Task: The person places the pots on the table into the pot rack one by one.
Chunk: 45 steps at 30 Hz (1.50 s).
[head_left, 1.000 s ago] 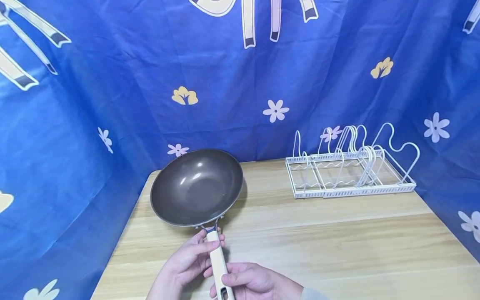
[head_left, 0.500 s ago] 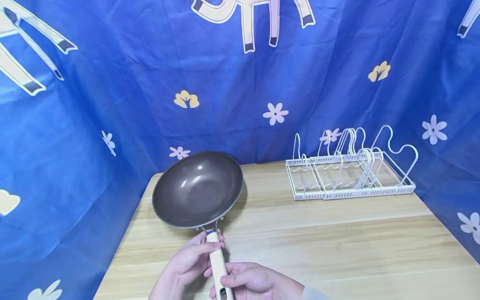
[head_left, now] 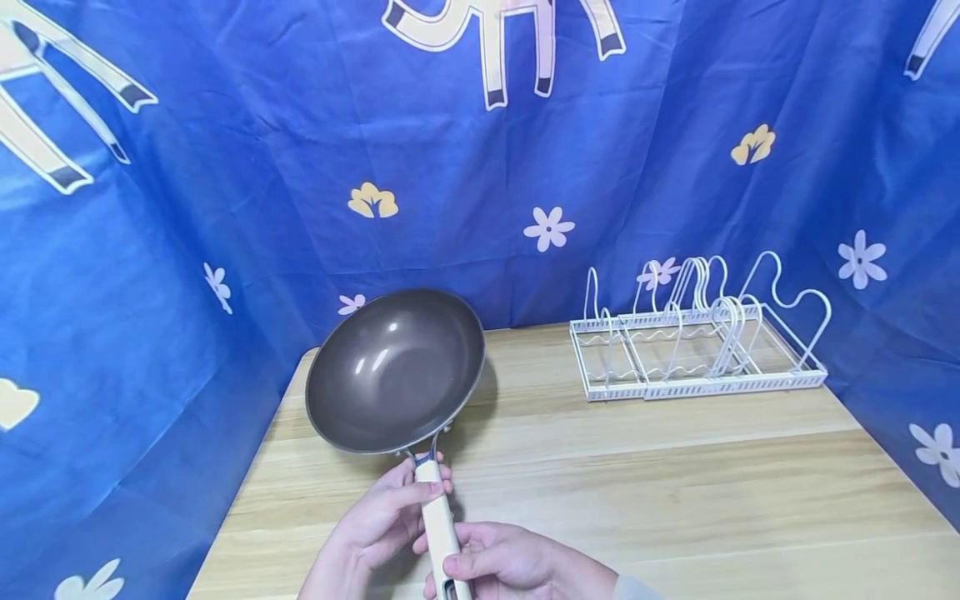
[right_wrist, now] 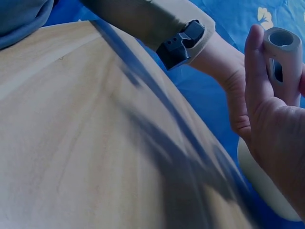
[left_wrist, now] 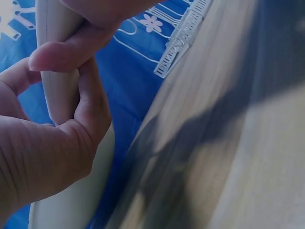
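A wok-shaped frying pan (head_left: pixel 397 375) with a dark inside is held at the left of the table, its open side tilted toward me. My left hand (head_left: pixel 378 517) grips the cream handle (head_left: pixel 437 521) close to the pan. Lower down, near the hanging hole, my right hand (head_left: pixel 510 560) holds the same handle between thumb and fingers. In the left wrist view, the pan's pale outside (left_wrist: pixel 71 205) shows below the left hand (left_wrist: pixel 52 152). The handle's end (right_wrist: pixel 283 45) stands beside the right hand's fingers in the right wrist view.
A white wire pan rack (head_left: pixel 705 383) with several upright loops stands at the back right of the wooden table (head_left: pixel 637 492). Blue patterned cloth (head_left: pixel 450 250) hangs behind the table and along both sides.
The pan has risen slightly against the cloth, its far rim now partly covering a flower. Both hands keep their places on the handle. The head view has shifted a little.
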Each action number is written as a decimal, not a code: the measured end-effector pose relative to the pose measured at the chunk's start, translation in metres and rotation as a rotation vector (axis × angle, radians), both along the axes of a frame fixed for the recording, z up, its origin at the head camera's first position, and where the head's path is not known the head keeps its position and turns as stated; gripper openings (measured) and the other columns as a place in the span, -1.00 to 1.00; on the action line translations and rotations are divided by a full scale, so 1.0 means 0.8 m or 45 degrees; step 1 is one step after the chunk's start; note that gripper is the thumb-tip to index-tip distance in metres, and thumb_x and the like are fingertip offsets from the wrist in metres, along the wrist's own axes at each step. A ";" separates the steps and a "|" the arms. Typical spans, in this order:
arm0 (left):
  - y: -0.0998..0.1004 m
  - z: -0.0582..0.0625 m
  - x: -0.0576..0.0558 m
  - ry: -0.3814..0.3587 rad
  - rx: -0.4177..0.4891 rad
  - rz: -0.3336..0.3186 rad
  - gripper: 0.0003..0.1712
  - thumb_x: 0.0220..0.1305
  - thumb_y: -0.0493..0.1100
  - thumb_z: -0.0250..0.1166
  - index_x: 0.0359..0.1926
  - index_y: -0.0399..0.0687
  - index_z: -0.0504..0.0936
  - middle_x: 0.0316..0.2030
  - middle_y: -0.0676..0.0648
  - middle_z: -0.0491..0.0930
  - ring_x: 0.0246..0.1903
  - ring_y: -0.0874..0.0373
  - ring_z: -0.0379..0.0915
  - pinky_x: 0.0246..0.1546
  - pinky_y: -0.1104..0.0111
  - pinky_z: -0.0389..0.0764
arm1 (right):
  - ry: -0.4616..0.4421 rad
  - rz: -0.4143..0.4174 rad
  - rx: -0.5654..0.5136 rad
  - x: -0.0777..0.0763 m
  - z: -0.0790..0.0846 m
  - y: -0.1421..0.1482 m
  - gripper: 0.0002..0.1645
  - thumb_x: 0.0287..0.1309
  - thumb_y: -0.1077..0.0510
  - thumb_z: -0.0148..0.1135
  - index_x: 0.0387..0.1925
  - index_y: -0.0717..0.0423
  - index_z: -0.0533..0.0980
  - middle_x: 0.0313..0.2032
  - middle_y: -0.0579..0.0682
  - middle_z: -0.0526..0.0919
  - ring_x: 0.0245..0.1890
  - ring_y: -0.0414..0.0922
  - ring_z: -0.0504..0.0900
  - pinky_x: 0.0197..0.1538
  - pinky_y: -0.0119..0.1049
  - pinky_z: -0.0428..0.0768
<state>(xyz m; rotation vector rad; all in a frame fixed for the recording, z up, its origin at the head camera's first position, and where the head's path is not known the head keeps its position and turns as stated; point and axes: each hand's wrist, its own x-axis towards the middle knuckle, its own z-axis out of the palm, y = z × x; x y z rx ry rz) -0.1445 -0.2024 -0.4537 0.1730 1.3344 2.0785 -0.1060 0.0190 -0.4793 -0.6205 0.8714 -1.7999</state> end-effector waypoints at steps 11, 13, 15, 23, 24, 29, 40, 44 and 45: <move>0.015 0.020 -0.001 0.121 0.090 -0.053 -0.52 0.35 -0.42 0.07 0.20 0.00 0.22 -0.04 0.13 0.58 -0.05 0.29 0.58 -0.11 0.51 0.58 | 0.114 -0.050 0.047 0.006 0.019 0.017 -0.34 0.44 0.05 0.11 0.42 0.18 0.17 -0.13 -0.18 0.71 -0.16 -0.35 0.67 -0.05 -0.51 0.67; 0.019 0.023 -0.002 0.138 0.108 -0.064 -0.51 0.34 -0.43 0.07 0.21 -0.02 0.22 -0.04 0.12 0.58 -0.05 0.29 0.58 -0.11 0.51 0.59 | 0.128 -0.059 0.053 0.007 0.022 0.020 -0.33 0.43 0.05 0.12 0.42 0.18 0.16 -0.13 -0.18 0.71 -0.17 -0.35 0.67 -0.05 -0.51 0.67; 0.023 0.026 -0.003 0.146 0.111 -0.071 -0.51 0.33 -0.44 0.08 0.20 -0.01 0.23 -0.05 0.13 0.59 -0.05 0.29 0.59 -0.11 0.52 0.61 | 0.140 -0.066 0.063 0.008 0.024 0.024 -0.31 0.43 0.04 0.13 0.42 0.19 0.15 -0.14 -0.19 0.71 -0.18 -0.36 0.66 -0.05 -0.52 0.67; 0.037 0.033 -0.005 0.163 0.091 -0.097 -0.49 0.31 -0.43 0.10 0.21 -0.02 0.21 -0.06 0.14 0.57 -0.05 0.28 0.59 -0.06 0.50 0.59 | 0.236 -0.180 0.058 0.016 0.028 0.037 -0.38 0.44 0.10 0.10 0.39 0.28 0.20 -0.03 0.54 0.60 -0.16 -0.34 0.69 -0.08 -0.48 0.71; 0.040 0.033 -0.005 0.157 0.093 -0.101 -0.48 0.30 -0.43 0.10 0.21 -0.01 0.20 -0.06 0.14 0.57 -0.05 0.28 0.59 -0.06 0.49 0.60 | 0.252 -0.196 0.061 0.017 0.028 0.039 -0.39 0.45 0.12 0.09 0.38 0.28 0.21 -0.01 0.68 0.51 -0.17 -0.34 0.69 -0.08 -0.48 0.70; 0.050 0.034 -0.007 0.172 0.135 -0.133 -0.47 0.28 -0.44 0.10 0.19 0.00 0.21 -0.08 0.13 0.54 -0.07 0.28 0.57 -0.03 0.41 0.65 | 0.317 -0.267 0.084 0.022 0.027 0.047 -0.43 0.43 0.15 0.09 0.36 0.28 0.25 -0.04 0.87 0.34 -0.21 -0.36 0.67 -0.13 -0.51 0.67; 0.074 0.040 -0.014 0.240 0.169 -0.188 -0.48 0.25 -0.45 0.13 0.15 -0.05 0.20 -0.11 0.10 0.48 -0.08 0.27 0.55 -0.08 0.41 0.68 | 0.451 -0.363 0.225 0.027 0.034 0.067 -0.38 0.37 0.10 0.17 0.32 0.30 0.25 -0.12 0.72 0.52 -0.35 -0.39 0.63 -0.32 -0.58 0.58; 0.083 0.042 -0.017 0.232 0.188 -0.215 -0.48 0.24 -0.46 0.13 0.14 -0.07 0.20 -0.12 0.09 0.48 -0.10 0.25 0.55 -0.03 0.30 0.73 | 0.481 -0.404 0.279 0.028 0.034 0.074 -0.37 0.34 0.10 0.20 0.31 0.31 0.27 -0.15 0.64 0.59 -0.36 -0.38 0.65 -0.34 -0.58 0.58; 0.086 0.042 -0.018 0.234 0.200 -0.227 -0.49 0.24 -0.47 0.13 0.14 -0.08 0.20 -0.12 0.08 0.49 -0.11 0.25 0.55 -0.02 0.28 0.74 | 0.493 -0.416 0.291 0.029 0.035 0.076 -0.37 0.33 0.10 0.20 0.31 0.31 0.27 -0.16 0.60 0.62 -0.34 -0.36 0.67 -0.32 -0.57 0.61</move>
